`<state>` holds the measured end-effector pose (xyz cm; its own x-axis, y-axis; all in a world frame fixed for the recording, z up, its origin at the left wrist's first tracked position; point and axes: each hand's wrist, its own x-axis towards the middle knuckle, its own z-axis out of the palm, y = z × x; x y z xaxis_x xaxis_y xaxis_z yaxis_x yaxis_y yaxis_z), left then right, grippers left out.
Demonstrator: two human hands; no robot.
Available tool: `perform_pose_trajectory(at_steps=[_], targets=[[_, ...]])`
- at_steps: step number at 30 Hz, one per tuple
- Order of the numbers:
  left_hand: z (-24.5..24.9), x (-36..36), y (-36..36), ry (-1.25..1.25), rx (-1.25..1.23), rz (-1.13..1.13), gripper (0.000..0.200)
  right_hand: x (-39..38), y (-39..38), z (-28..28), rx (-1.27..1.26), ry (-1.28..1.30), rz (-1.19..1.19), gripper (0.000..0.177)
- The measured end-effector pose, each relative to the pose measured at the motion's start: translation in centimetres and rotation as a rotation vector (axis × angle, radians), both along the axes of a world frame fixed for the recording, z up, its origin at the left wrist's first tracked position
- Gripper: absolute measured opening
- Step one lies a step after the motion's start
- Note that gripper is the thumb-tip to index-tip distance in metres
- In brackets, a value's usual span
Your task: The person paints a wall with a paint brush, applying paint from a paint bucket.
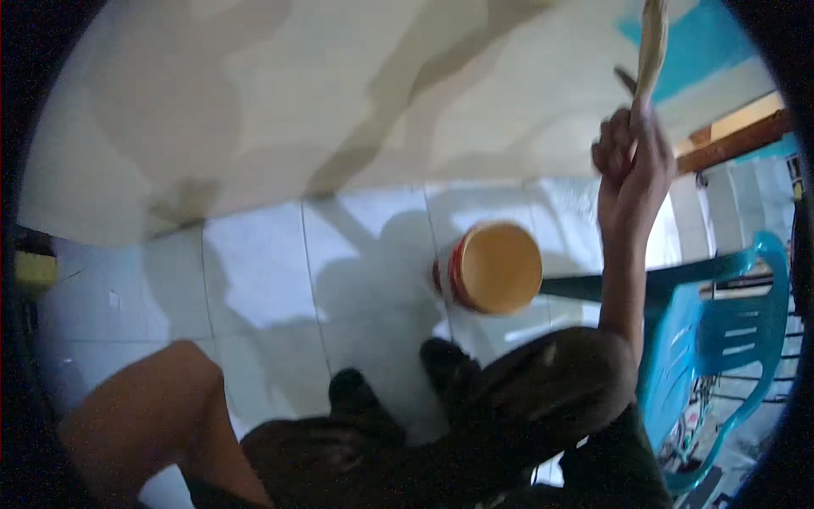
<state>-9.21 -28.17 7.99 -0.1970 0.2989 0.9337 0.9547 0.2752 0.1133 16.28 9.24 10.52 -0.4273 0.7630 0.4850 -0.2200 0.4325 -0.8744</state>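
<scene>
My right hand (632, 157) is raised close to the wall at the upper right. Its fingers are closed around a long, narrow, beige-streaked stick-like thing (653, 47), which runs up past the top edge of the view. A short dark piece (626, 81) juts out beside it, just above the fingers. On the floor below and to the left stands a bucket (500, 267) with a red, patterned side, its round top pale orange-beige. My bent left arm (170, 399) shows at the lower left, but the left hand is out of sight.
Ahead rises a cream wall (280, 93) with a turquoise patch (699, 42) at the upper right. A teal plastic chair (721, 331) stands close on my right. White tiles (254, 263) cover the floor. My dark-clothed knee (560, 382) is near the bucket.
</scene>
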Motion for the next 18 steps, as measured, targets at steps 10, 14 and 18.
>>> perform_pose_trajectory(at_steps=[10, 14, 18], targets=[[5.7, -2.4, 4.9, 0.012, 0.090, -0.262, 0.023, -1.9, 2.1, 1.1, -0.032, -0.030, 0.062, 0.042], [9.5, -1.0, 6.4, 0.131, 0.234, -0.391, 0.023, -0.9, 0.8, 0.4, -0.128, 0.020, -0.066, 0.030], [12.6, 0.1, 8.7, 0.235, 0.375, -0.484, 0.023, 2.3, 3.0, -1.3, -0.106, -0.018, -0.196, 0.029]])
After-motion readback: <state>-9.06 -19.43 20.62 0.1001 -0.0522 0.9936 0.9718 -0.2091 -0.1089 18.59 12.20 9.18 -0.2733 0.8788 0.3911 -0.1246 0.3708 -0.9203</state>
